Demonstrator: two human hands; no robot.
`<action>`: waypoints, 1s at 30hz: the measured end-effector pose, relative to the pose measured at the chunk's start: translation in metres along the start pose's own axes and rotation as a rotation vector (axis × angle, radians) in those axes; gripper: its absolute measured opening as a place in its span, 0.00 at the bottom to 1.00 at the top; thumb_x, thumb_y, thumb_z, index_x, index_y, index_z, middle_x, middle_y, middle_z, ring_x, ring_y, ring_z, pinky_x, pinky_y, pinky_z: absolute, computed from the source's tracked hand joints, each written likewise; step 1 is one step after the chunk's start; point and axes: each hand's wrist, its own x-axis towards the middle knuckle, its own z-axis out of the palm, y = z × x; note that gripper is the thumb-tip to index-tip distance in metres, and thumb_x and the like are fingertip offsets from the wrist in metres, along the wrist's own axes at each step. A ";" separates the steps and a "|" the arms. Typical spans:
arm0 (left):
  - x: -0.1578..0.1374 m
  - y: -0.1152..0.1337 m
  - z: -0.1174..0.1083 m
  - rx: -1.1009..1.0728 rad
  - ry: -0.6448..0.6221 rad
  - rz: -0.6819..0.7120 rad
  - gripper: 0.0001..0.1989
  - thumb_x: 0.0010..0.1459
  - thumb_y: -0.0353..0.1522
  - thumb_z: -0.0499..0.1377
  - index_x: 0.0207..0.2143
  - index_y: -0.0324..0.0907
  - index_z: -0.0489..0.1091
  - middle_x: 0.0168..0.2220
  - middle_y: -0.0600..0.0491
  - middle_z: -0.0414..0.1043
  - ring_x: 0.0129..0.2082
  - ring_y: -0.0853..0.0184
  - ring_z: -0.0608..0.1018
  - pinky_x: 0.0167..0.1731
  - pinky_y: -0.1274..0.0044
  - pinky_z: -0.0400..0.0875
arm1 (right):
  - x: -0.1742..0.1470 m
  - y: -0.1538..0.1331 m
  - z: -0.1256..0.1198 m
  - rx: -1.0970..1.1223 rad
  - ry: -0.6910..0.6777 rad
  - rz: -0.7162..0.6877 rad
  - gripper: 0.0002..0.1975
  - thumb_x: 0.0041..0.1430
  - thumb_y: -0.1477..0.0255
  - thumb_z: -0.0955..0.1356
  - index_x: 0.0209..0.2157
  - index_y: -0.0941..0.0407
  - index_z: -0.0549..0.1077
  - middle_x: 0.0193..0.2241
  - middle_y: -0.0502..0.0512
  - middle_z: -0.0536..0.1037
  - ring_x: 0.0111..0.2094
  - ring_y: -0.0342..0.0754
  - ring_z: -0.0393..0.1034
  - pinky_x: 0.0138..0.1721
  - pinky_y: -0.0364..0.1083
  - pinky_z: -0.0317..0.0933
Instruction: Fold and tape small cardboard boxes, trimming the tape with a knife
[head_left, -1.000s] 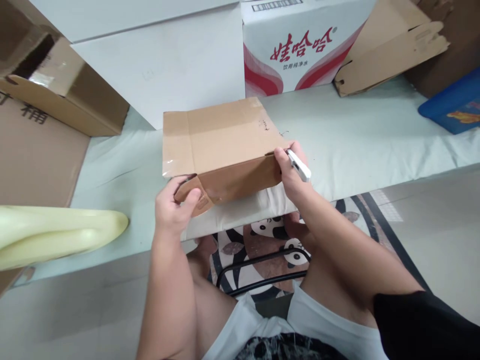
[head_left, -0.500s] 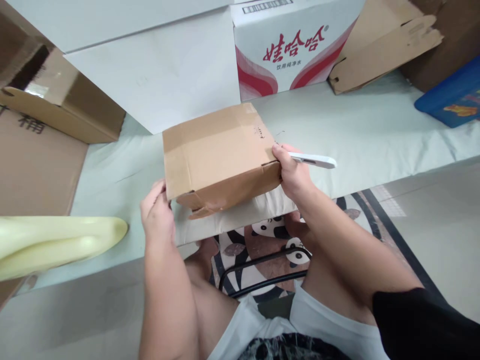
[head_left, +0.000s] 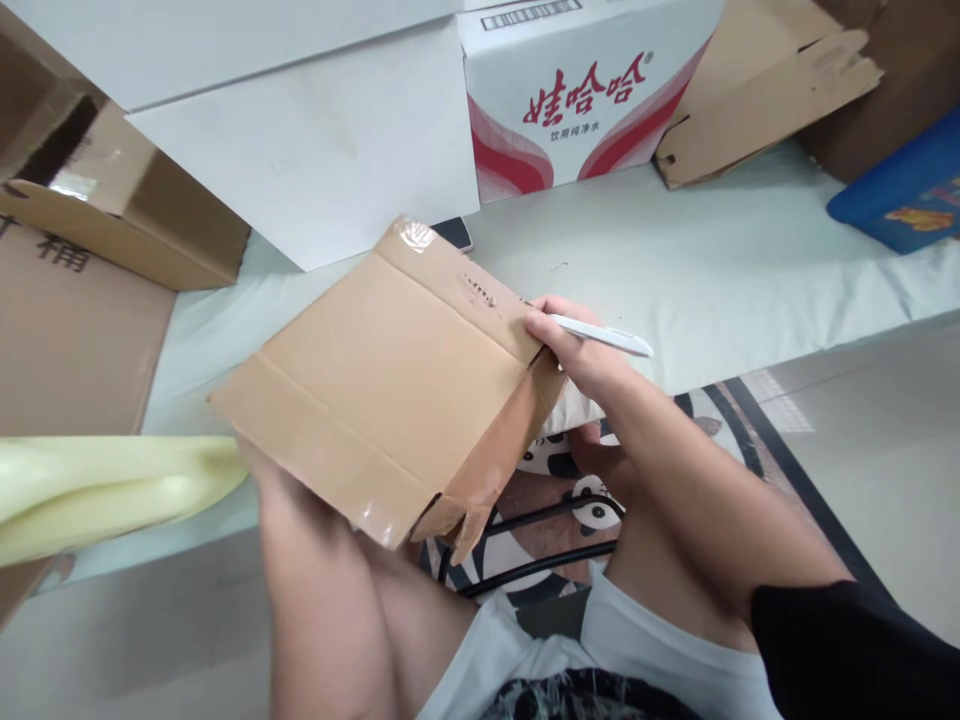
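Observation:
A brown cardboard box is tilted in front of me, its broad creased face turned up toward me. Torn flaps hang from its near right edge, and shiny tape shows on two corners. My right hand grips the right edge, thumb on top. A slim white utility knife sticks out of that same hand to the right. Under the box's left side, my left hand supports it; its fingers are hidden behind the cardboard and the hand is blurred.
A pale cloth covers the table. White cartons and a red-and-white water carton stand behind, with a dark phone-like object beside them. Brown boxes and a pale yellow object are left; a blue item lies right.
The box has turned and tipped, its left side swinging down toward me and its far corner rising. My left hand has moved down and under it. A dark object behind is now uncovered.

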 end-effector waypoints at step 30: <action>0.036 -0.037 0.002 -0.200 -0.156 0.119 0.15 0.60 0.45 0.59 0.39 0.43 0.69 0.48 0.47 0.81 0.64 0.60 0.72 0.63 0.65 0.70 | -0.008 0.020 -0.030 0.116 -0.064 0.043 0.26 0.51 0.46 0.74 0.37 0.55 0.76 0.21 0.48 0.75 0.17 0.38 0.57 0.20 0.42 0.48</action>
